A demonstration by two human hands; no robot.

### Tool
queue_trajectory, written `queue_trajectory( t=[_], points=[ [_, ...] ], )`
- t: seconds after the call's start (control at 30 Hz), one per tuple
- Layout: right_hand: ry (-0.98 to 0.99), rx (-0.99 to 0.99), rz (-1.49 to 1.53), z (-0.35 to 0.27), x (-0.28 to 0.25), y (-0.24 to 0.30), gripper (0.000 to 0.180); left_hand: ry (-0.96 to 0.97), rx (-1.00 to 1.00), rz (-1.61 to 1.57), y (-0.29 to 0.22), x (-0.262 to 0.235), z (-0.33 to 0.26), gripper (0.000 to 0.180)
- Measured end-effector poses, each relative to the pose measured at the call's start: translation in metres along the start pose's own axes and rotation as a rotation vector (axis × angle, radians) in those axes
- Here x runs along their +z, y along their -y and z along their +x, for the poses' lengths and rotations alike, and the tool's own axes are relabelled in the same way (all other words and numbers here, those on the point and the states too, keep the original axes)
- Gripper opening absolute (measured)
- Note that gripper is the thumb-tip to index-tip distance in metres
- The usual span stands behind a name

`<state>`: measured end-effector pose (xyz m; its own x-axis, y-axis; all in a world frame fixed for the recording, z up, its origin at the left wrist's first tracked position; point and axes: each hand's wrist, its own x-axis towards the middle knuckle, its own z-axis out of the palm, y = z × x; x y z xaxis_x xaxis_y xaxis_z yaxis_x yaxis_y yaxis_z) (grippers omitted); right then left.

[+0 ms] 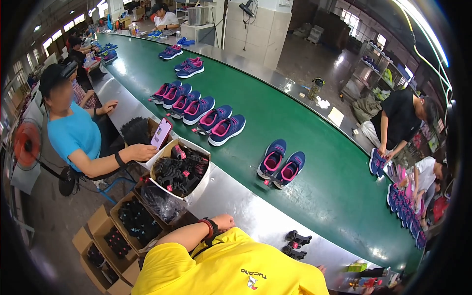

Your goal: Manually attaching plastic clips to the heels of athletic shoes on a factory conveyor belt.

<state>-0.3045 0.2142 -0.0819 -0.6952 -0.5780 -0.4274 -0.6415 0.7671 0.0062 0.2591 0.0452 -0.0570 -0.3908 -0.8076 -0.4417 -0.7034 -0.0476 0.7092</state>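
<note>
My left hand (pixel 224 221) rests at the near metal edge of the work line, its fingers curled in with nothing seen in them. Only a sliver of my right hand (pixel 322 269) shows past the yellow shirt; its fingers are mostly hidden. Between the hands, nearer the right, lie two black plastic shoe hangers (pixel 296 244) with a red tag. Beyond them on the green belt (pixel 334 196) stands a pair of navy sneakers (pixel 281 164) with pink linings, a hanger piece at their heels. More navy-and-pink sneakers (pixel 199 109) stand in a row farther left.
A white carton (pixel 204 178) of black hangers sits on the metal ledge to my left, above open cardboard boxes (pixel 93 223). A co-worker in blue (pixel 73 130) holds a phone (pixel 161 132) beside it. Across the belt, a person in black (pixel 400 118) handles a sneaker.
</note>
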Motion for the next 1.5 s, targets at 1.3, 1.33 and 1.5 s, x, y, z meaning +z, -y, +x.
queue_trajectory(
  t=[1.3, 1.33, 1.5],
  points=[
    [0.106, 0.403, -0.016, -0.024, 0.011, 0.092, 0.054, 0.201, -0.391, -0.443, 0.075, -0.015, 0.036, 0.021],
    [0.078, 0.391, -0.127, -0.023, 0.014, 0.094, 0.054, 0.198, -0.393, -0.441, 0.082, -0.013, 0.037, 0.021],
    [-0.062, 0.437, -0.426, -0.003, 0.047, 0.089, 0.058, 0.214, -0.346, -0.475, 0.103, -0.006, 0.052, 0.018]
  ],
)
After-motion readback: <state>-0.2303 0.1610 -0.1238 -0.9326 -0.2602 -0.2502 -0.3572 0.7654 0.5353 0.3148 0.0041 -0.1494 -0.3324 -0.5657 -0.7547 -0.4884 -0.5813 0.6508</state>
